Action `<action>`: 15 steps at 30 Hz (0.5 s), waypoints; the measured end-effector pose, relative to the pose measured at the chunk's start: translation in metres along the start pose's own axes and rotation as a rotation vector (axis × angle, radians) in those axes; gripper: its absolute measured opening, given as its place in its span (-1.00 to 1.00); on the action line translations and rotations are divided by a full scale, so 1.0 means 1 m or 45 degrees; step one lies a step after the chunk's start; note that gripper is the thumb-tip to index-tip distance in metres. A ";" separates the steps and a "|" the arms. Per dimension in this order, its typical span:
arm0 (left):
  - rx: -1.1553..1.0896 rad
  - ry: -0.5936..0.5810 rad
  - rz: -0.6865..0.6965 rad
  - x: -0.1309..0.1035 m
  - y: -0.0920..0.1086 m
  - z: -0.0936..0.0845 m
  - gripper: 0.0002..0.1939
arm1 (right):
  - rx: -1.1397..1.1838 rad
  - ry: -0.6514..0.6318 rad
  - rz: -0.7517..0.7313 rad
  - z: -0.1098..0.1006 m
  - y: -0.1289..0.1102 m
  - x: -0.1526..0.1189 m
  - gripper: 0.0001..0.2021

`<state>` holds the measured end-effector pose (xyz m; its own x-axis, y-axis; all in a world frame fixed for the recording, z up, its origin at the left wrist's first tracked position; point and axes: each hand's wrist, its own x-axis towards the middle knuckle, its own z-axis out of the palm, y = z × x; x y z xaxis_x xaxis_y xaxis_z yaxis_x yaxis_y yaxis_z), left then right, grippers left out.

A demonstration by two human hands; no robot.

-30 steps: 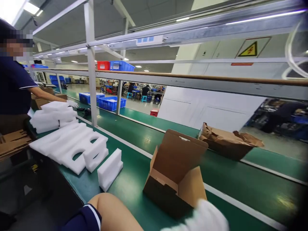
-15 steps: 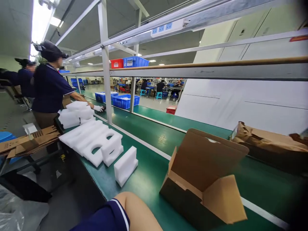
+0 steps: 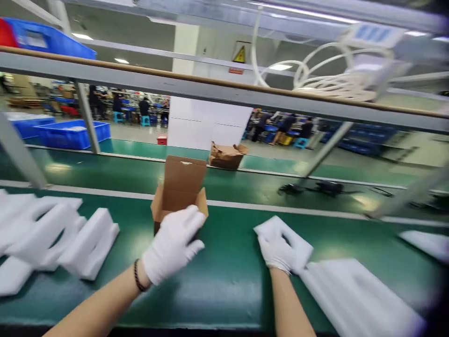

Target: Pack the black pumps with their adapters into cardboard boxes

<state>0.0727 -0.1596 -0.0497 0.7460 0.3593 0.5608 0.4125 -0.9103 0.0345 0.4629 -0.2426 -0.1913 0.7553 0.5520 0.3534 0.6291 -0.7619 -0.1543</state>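
White gloves cover both of my hands. My left hand (image 3: 174, 245), with a dark bracelet at the wrist, is in front of an open brown cardboard box (image 3: 185, 180), its fingers stretched out and nothing in them. The box's lid stands up at the back, and the hand hides part of its front. To the right, my right hand (image 3: 277, 250) grips a flat white foam piece (image 3: 300, 243) with a cut-out, tilted over the green bench. Beside that hand lie more white foam pieces (image 3: 358, 295), blurred by motion.
White foam blocks (image 3: 89, 243) lie at the left of the green bench (image 3: 224, 290). Blue bins (image 3: 72, 133) and a torn brown carton (image 3: 226, 157) stand farther back. Black devices with cables (image 3: 329, 187) rest at the right. A shelf rail (image 3: 224, 91) crosses above.
My view has swung right, away from the co-worker at the left. Both gloved hands have come into view, the right one holding a foam piece.
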 end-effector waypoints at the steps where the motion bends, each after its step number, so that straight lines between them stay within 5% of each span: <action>1: 0.002 0.052 -0.056 -0.003 -0.015 0.011 -0.47 | -0.048 -0.001 0.023 -0.001 0.010 -0.002 -0.62; 6: 0.089 -0.018 -0.162 -0.034 -0.079 0.054 -0.58 | -0.153 -0.020 0.024 0.002 0.019 -0.002 -0.54; 12: 0.187 -0.029 -0.229 -0.053 -0.117 0.040 -0.52 | -0.148 -0.048 0.006 0.001 0.018 -0.005 -0.55; 15: 0.279 0.170 -0.226 -0.065 -0.114 0.036 -0.43 | -0.145 -0.047 0.009 0.000 0.018 -0.008 -0.51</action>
<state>-0.0038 -0.0717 -0.1195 0.5828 0.4653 0.6662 0.6440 -0.7645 -0.0294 0.4680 -0.2608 -0.1971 0.7669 0.5572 0.3184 0.6005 -0.7981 -0.0498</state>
